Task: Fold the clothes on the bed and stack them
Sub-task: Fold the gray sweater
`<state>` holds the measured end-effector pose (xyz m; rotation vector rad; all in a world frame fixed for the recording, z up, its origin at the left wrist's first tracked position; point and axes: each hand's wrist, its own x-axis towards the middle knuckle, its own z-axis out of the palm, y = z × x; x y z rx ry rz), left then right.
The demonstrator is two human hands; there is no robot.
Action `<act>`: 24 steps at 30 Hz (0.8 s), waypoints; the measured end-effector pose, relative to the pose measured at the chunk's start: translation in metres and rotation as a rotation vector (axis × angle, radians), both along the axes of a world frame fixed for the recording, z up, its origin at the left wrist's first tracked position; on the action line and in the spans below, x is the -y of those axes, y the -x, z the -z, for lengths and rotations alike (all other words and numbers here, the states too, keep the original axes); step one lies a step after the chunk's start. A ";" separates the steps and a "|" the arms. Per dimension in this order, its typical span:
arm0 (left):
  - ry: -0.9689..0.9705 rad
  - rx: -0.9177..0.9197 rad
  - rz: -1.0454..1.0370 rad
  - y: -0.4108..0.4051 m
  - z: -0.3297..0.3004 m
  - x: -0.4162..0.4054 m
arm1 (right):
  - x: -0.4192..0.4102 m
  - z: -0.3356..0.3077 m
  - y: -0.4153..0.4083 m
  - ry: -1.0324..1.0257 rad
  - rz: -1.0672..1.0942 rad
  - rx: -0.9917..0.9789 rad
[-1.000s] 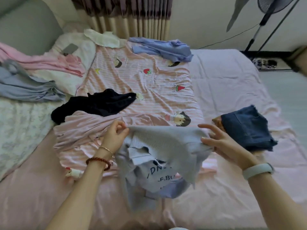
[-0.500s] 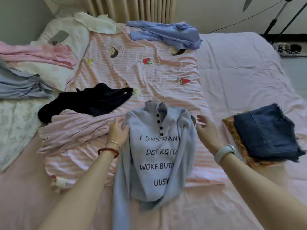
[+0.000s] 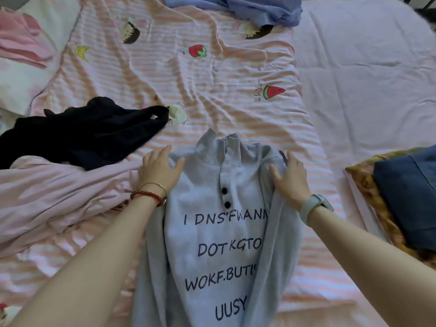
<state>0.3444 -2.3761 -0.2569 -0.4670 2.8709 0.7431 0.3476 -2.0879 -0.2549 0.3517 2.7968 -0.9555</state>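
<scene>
I am leaning over the bed (image 3: 368,74) with a pale blue-grey polo top (image 3: 219,237) lying front up in front of me, its collar pointing away from me and its black printed lettering facing up. Two dark buttons are showing on the placket below the collar. My left hand (image 3: 159,168) is resting flat on the top's left shoulder, fingers straight and spread, gripping nothing. My right hand (image 3: 289,178) is lying on the right shoulder, its fingers extended along the shoulder edge with the thumb out to the side; it is pressing rather than clutching the fabric. The top's sleeves are running down along both sides of the body toward me.

The top is sitting on a pink striped blanket (image 3: 188,74) printed with small cartoon fruits. Just left of my left hand a crumpled pink garment (image 3: 52,197) is spreading out, and a black garment (image 3: 77,135) is lying partly over its far edge. At the far edge of the blanket a blue shirt (image 3: 247,8) is lying in a heap. Well to my right, a folded dark denim piece (image 3: 410,197) is stacked on top of a yellow patterned garment (image 3: 368,182). At the far left, pink clothing (image 3: 21,41) is lying on a white pillow (image 3: 26,86).
</scene>
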 end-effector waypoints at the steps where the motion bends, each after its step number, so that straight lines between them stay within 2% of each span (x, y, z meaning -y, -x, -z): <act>1: 0.014 0.058 0.071 0.012 0.005 0.000 | 0.000 0.005 0.008 0.011 0.007 0.023; 3: 0.023 0.124 0.173 0.030 0.013 -0.001 | -0.002 0.012 0.021 0.048 0.039 0.061; 4: 0.027 0.100 0.191 0.036 0.015 -0.001 | -0.003 0.015 0.026 0.097 0.047 0.062; 6: -0.078 -0.039 0.133 0.038 0.011 0.003 | -0.007 0.014 0.030 0.174 0.039 -0.001; 8: -0.231 -0.218 0.064 0.039 -0.001 0.010 | -0.015 0.008 0.037 0.248 0.043 -0.159; 9: -0.250 -0.313 0.040 0.042 -0.008 0.014 | -0.017 0.002 0.042 0.301 0.063 -0.242; 11: -0.162 -0.414 -0.021 0.053 -0.016 0.019 | -0.021 -0.005 0.055 0.360 0.147 -0.353; 13: -0.033 -0.333 -0.089 0.070 -0.014 0.018 | -0.024 -0.001 0.074 0.317 0.215 -0.334; 15: 0.057 -0.130 -0.109 0.081 -0.009 0.010 | -0.024 0.008 0.086 0.258 0.225 -0.149; 17: 0.140 -0.051 -0.078 0.076 -0.005 -0.003 | -0.019 0.017 0.083 0.158 0.182 0.013; 18: 0.188 -0.086 -0.030 0.067 -0.004 -0.013 | -0.015 0.019 0.075 0.072 0.141 -0.001; 20: 0.246 -0.174 0.119 0.038 -0.001 -0.039 | -0.003 0.015 0.048 -0.084 0.053 -0.166; 22: 0.226 -0.207 0.248 -0.002 0.002 -0.067 | 0.008 0.014 0.010 -0.175 -0.064 -0.328; 24: 0.181 -0.222 0.313 -0.048 0.007 -0.089 | 0.017 0.017 -0.034 -0.234 -0.197 -0.398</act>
